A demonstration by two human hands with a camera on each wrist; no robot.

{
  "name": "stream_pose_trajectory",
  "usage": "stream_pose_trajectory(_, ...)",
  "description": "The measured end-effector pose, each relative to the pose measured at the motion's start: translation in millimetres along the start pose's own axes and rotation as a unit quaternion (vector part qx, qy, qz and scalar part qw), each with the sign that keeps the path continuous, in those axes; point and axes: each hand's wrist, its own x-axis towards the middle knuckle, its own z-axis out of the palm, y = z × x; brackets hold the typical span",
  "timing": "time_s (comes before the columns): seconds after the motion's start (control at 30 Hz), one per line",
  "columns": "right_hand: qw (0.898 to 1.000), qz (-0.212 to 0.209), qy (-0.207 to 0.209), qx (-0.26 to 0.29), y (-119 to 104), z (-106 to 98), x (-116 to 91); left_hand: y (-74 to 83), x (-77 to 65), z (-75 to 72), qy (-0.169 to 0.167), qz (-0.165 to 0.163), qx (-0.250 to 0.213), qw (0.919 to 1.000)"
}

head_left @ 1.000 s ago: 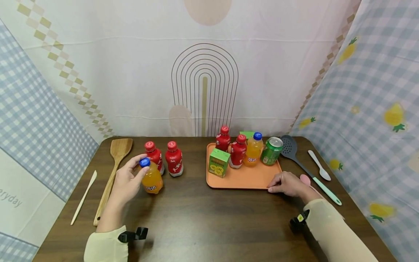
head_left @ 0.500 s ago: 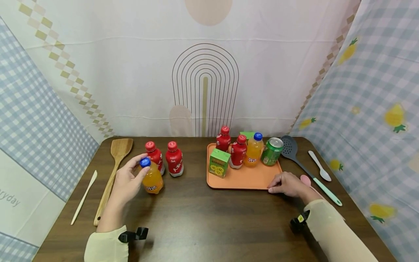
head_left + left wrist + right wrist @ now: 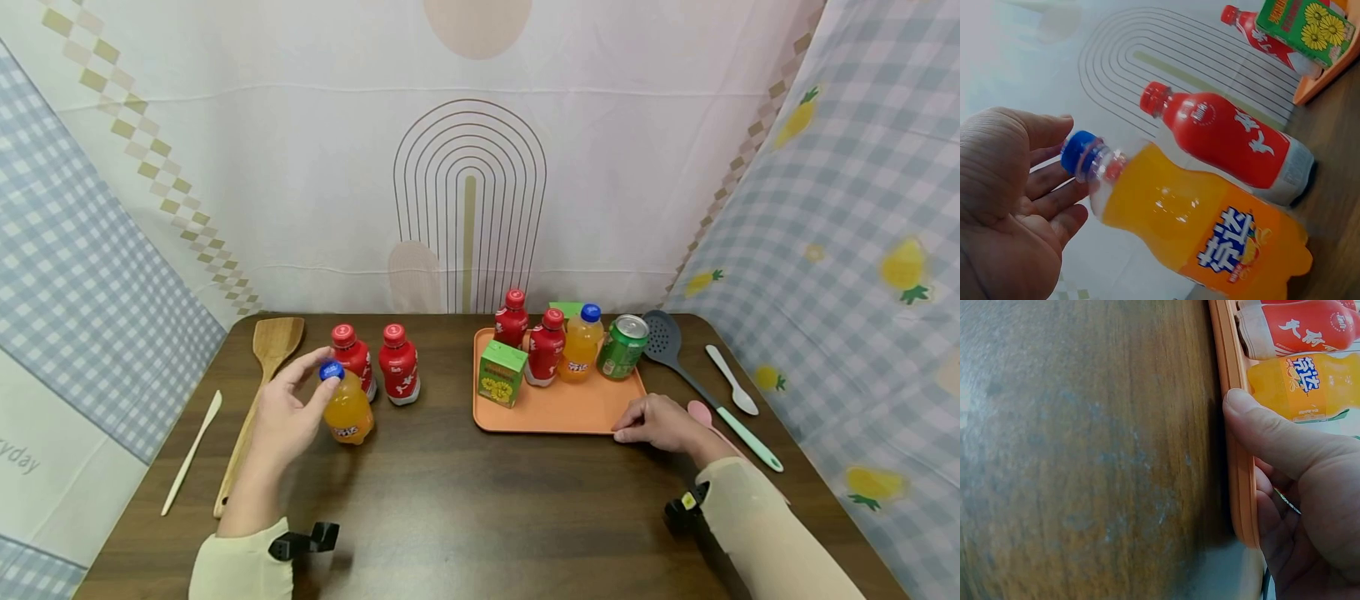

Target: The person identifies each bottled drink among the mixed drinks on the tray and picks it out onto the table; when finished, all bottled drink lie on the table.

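Note:
An orange soda bottle [image 3: 348,412] with a blue cap stands upright on the table at the left. Around its neck, my left hand [image 3: 288,417] is loosely parted; in the left wrist view the thumb lies beside the cap [image 3: 1079,153] and the fingers sit behind it, not squeezing. Two red bottles stand close by, one [image 3: 356,362] partly hidden behind the soda and one [image 3: 400,367] to its right. My right hand [image 3: 660,425] pinches the front right corner of an orange tray [image 3: 558,421], thumb on the outer rim in the right wrist view.
The tray carries two red bottles [image 3: 545,350], another orange soda [image 3: 581,346], a green can [image 3: 622,348] and green juice boxes [image 3: 501,375]. Left lie a wooden spatula [image 3: 270,354] and a white knife [image 3: 191,454]; right, a slotted turner [image 3: 663,337], white spoon [image 3: 733,382] and pink spoon [image 3: 699,412].
My left hand has loosened and drawn slightly left from the soda bottle's neck, while the bottle stays put. The right hand and the tray have not moved.

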Motion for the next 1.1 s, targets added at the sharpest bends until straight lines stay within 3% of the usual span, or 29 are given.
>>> stream_pose_trajectory(0.23, 1.0, 0.002, 0.003, 0.004, 0, 0, -2, 42.9, 0.3, -3.7, 0.054, 0.06, 0.002, 0.9967)
stream_pose_trajectory(0.37, 1.0, 0.002, 0.005, 0.003, 1, 0, -3, 43.7, 0.6, -2.7, 0.061, 0.091, -0.017, 0.9939)
stream_pose_trajectory(0.5, 1.0, 0.001, 0.006, -0.002, 1, 0, -3, 38.1, 0.4, 1.6, 0.045, 0.103, -0.039, 0.9929)
stream_pose_trajectory(0.6, 1.0, -0.001, 0.009, -0.004, 1, 0, -2, 48.8, 0.3, 7.6, 0.032, 0.108, -0.049, 0.9924)
stream_pose_trajectory(0.8, 1.0, -0.009, 0.022, -0.008, -1, 3, -3, 84.4, 6.4, 26.2, 0.012, 0.145, -0.018, 0.9892)
stream_pose_trajectory(0.9, 1.0, -0.012, 0.026, -0.009, -1, 4, -3, 90.4, 12.5, 37.7, -0.016, 0.159, -0.014, 0.9871)
stream_pose_trajectory(1.1, 0.999, -0.008, 0.03, -0.01, -1, 4, -5, 91.0, 29.8, 64.7, -0.101, 0.154, -0.031, 0.9824)
